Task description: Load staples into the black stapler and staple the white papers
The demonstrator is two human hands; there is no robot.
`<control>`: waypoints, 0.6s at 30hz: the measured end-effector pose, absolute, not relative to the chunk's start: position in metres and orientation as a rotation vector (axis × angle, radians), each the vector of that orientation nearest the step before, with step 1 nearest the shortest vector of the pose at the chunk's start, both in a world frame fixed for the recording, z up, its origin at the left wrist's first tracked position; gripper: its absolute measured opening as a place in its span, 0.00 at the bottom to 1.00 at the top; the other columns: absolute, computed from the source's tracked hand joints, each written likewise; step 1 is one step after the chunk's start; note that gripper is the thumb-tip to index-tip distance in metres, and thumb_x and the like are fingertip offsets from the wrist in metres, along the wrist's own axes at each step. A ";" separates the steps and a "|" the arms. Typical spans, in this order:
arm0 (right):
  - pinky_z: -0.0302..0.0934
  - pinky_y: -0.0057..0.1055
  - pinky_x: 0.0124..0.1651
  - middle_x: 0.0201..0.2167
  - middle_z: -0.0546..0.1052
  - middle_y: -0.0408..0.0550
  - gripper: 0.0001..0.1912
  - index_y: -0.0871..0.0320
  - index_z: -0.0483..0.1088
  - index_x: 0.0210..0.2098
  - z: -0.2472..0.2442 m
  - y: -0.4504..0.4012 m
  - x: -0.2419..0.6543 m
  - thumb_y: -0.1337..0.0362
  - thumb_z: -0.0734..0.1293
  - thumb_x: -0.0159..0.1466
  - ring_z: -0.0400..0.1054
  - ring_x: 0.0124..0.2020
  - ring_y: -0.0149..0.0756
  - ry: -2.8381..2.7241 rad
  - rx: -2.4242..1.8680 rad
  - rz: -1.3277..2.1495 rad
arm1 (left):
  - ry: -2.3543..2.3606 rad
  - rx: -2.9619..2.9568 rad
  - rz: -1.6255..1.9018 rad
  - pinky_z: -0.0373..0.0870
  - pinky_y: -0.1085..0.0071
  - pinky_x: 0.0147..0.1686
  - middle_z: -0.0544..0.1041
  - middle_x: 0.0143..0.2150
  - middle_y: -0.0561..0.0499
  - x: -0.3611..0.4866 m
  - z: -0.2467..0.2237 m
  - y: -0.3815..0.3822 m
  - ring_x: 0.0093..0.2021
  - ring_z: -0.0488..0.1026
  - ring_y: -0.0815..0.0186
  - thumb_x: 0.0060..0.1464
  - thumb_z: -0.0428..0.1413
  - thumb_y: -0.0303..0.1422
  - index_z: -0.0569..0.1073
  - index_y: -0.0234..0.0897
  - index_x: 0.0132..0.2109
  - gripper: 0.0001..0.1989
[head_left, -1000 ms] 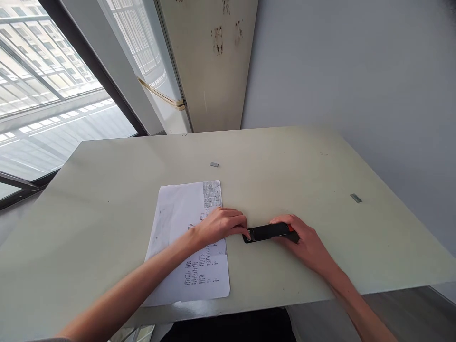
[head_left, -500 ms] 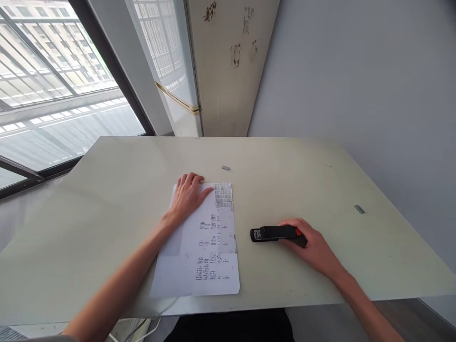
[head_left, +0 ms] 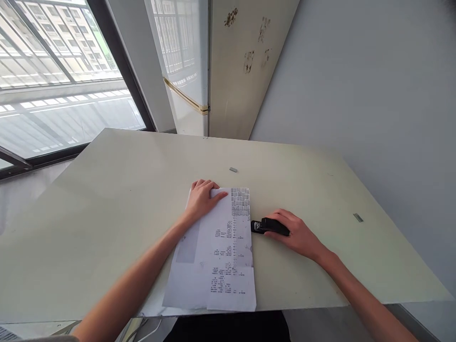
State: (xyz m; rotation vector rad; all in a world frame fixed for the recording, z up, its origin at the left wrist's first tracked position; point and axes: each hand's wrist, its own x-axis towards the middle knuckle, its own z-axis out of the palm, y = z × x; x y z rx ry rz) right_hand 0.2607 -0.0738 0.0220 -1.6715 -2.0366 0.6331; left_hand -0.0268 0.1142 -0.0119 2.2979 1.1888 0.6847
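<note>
Printed paper sheets (head_left: 228, 247) lie near the front of the table, with a dense block of print at the top right. My left hand (head_left: 204, 199) is on their upper left corner, its fingers bent at the top edge and its thumb over the page. A black stapler (head_left: 272, 226) lies sideways in my right hand (head_left: 294, 232), thumb and fingers wrapped round its rear. Its front end is right beside the sheets' right edge; whether it touches them I cannot tell.
The pale table (head_left: 117, 190) carries a small grey staple strip (head_left: 233, 169) beyond the sheets and another strip (head_left: 358, 217) at the right. Behind stand a fridge (head_left: 231, 104) and a grey wall (head_left: 356, 85). A window (head_left: 64, 85) is at the left. White cables (head_left: 151, 330) hang below the front edge.
My right hand has brought the stapler left, up to the sheets' right edge, and covers more of it. The sheets and left hand have shifted slightly right. The head view has tilted.
</note>
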 end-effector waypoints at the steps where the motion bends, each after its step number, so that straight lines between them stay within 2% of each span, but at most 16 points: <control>1: 0.72 0.41 0.48 0.46 0.79 0.49 0.17 0.47 0.75 0.51 0.022 -0.070 0.260 0.44 0.66 0.72 0.75 0.45 0.44 -2.050 -1.664 0.633 | 1.187 2.292 0.691 0.60 0.52 0.60 0.82 0.42 0.49 -0.024 -0.013 0.112 0.49 0.71 0.55 0.65 0.59 0.50 0.76 0.41 0.41 0.17; 7: 0.72 0.40 0.49 0.49 0.78 0.48 0.19 0.45 0.75 0.54 0.032 -0.054 0.260 0.43 0.66 0.71 0.75 0.46 0.42 -2.082 -1.675 0.741 | 1.180 2.242 0.727 0.62 0.52 0.61 0.81 0.43 0.50 -0.010 -0.012 0.098 0.50 0.72 0.56 0.66 0.60 0.47 0.75 0.41 0.42 0.14; 10: 0.71 0.43 0.56 0.56 0.77 0.47 0.26 0.41 0.71 0.62 0.041 -0.053 0.262 0.41 0.69 0.68 0.74 0.54 0.45 -2.049 -1.740 0.816 | 1.169 2.244 0.866 0.64 0.51 0.62 0.77 0.55 0.46 -0.011 -0.005 0.085 0.59 0.69 0.53 0.66 0.61 0.41 0.73 0.41 0.53 0.14; 12: 0.69 0.46 0.59 0.61 0.75 0.47 0.31 0.40 0.66 0.67 0.046 -0.055 0.262 0.39 0.68 0.68 0.71 0.59 0.47 -1.976 -1.809 0.852 | 1.028 2.299 0.927 0.66 0.52 0.63 0.74 0.60 0.44 -0.016 0.003 0.073 0.62 0.67 0.54 0.68 0.59 0.38 0.71 0.42 0.58 0.15; 15: 0.68 0.48 0.62 0.66 0.72 0.47 0.28 0.40 0.65 0.68 0.051 -0.057 0.258 0.40 0.58 0.74 0.68 0.64 0.47 -1.781 -1.893 0.861 | 0.576 2.429 0.781 0.68 0.53 0.64 0.76 0.59 0.45 -0.025 0.013 0.052 0.65 0.68 0.54 0.71 0.56 0.38 0.74 0.44 0.56 0.10; 18: 0.62 0.51 0.69 0.68 0.71 0.46 0.28 0.41 0.67 0.66 0.054 -0.052 0.247 0.41 0.51 0.77 0.64 0.69 0.47 -1.644 -1.941 0.806 | 0.300 2.541 0.568 0.65 0.47 0.68 0.69 0.70 0.43 -0.032 0.014 0.033 0.73 0.59 0.46 0.66 0.62 0.43 0.75 0.47 0.61 0.19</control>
